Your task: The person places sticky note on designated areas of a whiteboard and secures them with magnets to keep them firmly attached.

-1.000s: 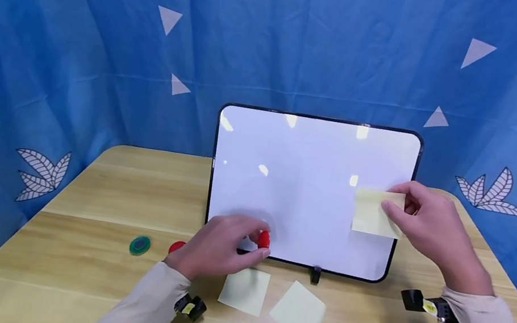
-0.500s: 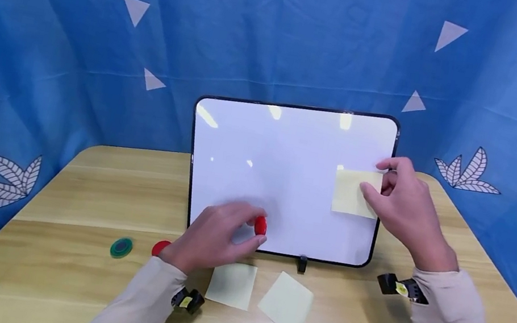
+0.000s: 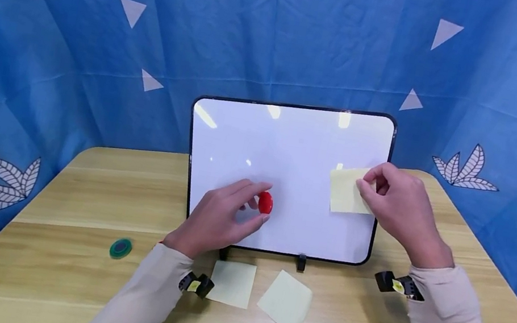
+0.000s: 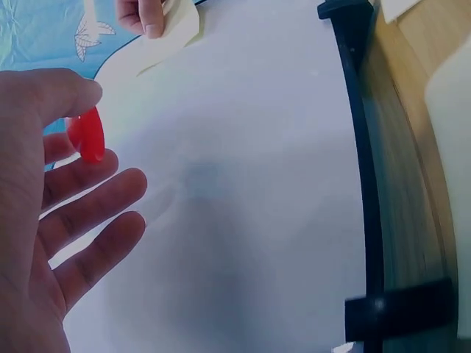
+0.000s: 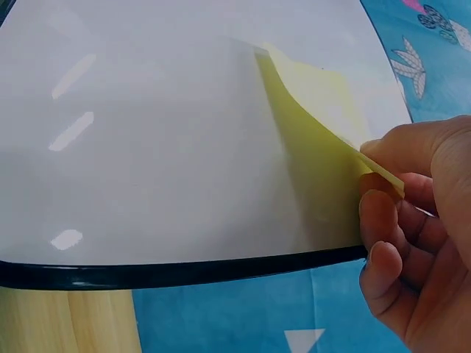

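Note:
Between thumb and finger, my left hand (image 3: 217, 218) pinches a round red magnet (image 3: 265, 203) in front of the lower middle of the whiteboard (image 3: 260, 150). In the left wrist view the red magnet (image 4: 90, 136) is edge-on, with the other fingers spread below it. At the board's right side my right hand (image 3: 403, 210) pinches the right edge of a yellow sticky note (image 3: 348, 192). The right wrist view shows this sticky note (image 5: 316, 125) bowed, its gripped edge lifted off the board.
Two pale sticky notes (image 3: 231, 284) lie on the wooden table (image 3: 130, 179) before the board. A green magnet (image 3: 121, 248) rests farther left. Small black feet (image 3: 301, 263) hold up the board; a blue curtain (image 3: 281, 33) hangs behind.
My left hand has risen along the board with the red magnet. My right fingers have closed in on the note's edge, and the note has tilted slightly. The head view has shifted.

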`<state>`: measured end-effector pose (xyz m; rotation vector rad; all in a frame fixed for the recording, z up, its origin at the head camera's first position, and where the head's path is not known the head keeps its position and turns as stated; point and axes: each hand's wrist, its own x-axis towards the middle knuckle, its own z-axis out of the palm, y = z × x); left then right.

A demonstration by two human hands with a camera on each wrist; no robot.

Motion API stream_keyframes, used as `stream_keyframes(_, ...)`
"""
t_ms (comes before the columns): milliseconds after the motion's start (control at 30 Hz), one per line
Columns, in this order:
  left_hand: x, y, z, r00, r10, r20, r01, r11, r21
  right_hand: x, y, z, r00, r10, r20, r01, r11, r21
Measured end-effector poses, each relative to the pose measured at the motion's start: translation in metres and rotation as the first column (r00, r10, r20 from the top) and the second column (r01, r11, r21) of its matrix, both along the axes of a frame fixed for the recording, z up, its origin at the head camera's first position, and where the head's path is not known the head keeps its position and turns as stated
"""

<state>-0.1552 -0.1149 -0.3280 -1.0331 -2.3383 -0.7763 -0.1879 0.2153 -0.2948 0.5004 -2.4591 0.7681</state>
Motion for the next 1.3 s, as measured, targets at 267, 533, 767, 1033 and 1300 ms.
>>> stream_keyframes(267,-0.003,0.008,-0.001,1.000,0.021,-0.015,-0.020,0.999,0.042,0.002,-0.001,0.000,1.000,-0.003,-0.014,0.003,1.000,0.018)
stream_keyframes(533,-0.012,0.020,0.009,0.997,0.067,-0.041,-0.063,0.995,0.081,0.008,-0.001,0.007,0.999,-0.014,0.034,0.013,0.999,0.045)
stream_keyframes(767,-0.017,0.034,0.014,0.996,0.061,-0.060,-0.054,0.992,0.111,0.010,-0.002,0.006,0.999,-0.032,0.028,0.031,0.998,0.053)
stream_keyframes(1033,-0.023,0.046,0.016,0.998,0.046,-0.051,-0.040,0.993,0.114,0.007,-0.006,0.001,0.999,-0.046,0.000,0.046,0.998,0.045)
stream_keyframes(1300,-0.029,0.058,0.023,0.997,0.053,-0.055,-0.046,0.992,0.116,0.008,-0.005,0.001,0.999,-0.047,-0.020,0.048,0.998,0.042)
